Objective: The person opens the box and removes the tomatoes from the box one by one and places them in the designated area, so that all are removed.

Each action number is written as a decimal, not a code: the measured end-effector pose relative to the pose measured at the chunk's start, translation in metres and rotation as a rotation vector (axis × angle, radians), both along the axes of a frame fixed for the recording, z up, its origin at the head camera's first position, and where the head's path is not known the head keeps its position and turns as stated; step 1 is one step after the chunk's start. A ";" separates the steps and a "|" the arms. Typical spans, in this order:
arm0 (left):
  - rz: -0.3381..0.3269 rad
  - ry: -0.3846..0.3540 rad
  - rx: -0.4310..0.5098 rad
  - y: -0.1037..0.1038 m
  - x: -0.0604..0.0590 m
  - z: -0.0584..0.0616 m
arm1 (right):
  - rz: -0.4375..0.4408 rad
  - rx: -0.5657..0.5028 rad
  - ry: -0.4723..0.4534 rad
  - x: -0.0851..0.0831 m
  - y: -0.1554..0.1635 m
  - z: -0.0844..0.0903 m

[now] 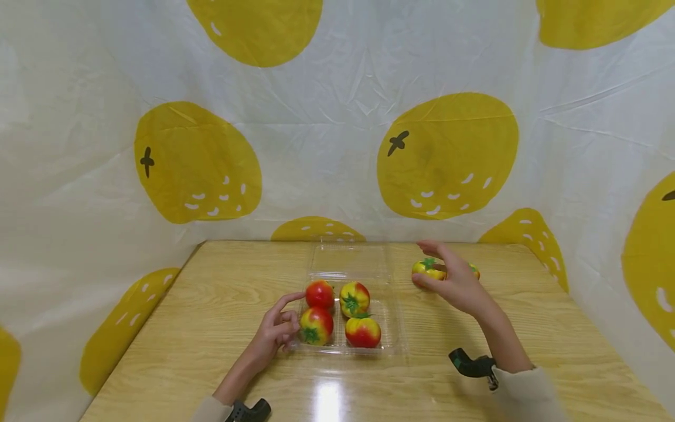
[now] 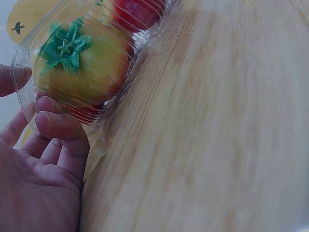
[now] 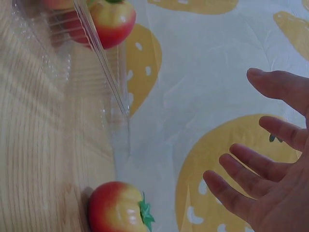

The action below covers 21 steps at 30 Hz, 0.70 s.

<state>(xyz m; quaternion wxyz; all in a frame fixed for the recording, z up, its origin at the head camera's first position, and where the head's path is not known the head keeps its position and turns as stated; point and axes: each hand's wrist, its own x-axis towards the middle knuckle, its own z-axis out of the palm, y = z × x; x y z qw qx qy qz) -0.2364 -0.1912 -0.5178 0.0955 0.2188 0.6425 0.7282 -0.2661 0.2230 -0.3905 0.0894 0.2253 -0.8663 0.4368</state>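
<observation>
A clear plastic box (image 1: 392, 328) sits in the middle of the wooden table (image 1: 211, 305), low in the head view. Its lid is open and lies flat behind it. Four toy tomatoes sit inside it. The front left one (image 1: 316, 326) is red and yellow with a green top.

The left hand (image 1: 276, 331) is at the left side of the box. Its fingers are bent around the box's near left corner, and the thumb (image 2: 12, 79) and a fingertip (image 2: 53, 123) press on the plastic wall. It holds the box, not a tomato.

The right hand (image 1: 456, 281) is to the right of the box, a bit higher in the head view. Its fingers are spread wide and straight, and it holds nothing. Just under it lies a loose yellow toy tomato (image 1: 428, 269) on the table. I cannot tell if the hand touches it. Part of another one (image 1: 475, 271) peeks out behind the hand.

A white cloth with big yellow fruit (image 1: 448, 155) hangs behind the table.
</observation>
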 end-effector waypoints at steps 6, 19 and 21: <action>-0.004 -0.001 0.003 0.001 -0.001 0.001 | 0.018 0.048 0.053 0.004 -0.011 0.002; 0.010 0.007 0.001 -0.001 0.000 0.000 | 0.105 0.069 0.018 0.007 -0.032 -0.006; 0.009 0.005 0.003 -0.001 0.000 -0.001 | 0.125 0.079 0.013 0.007 -0.035 -0.006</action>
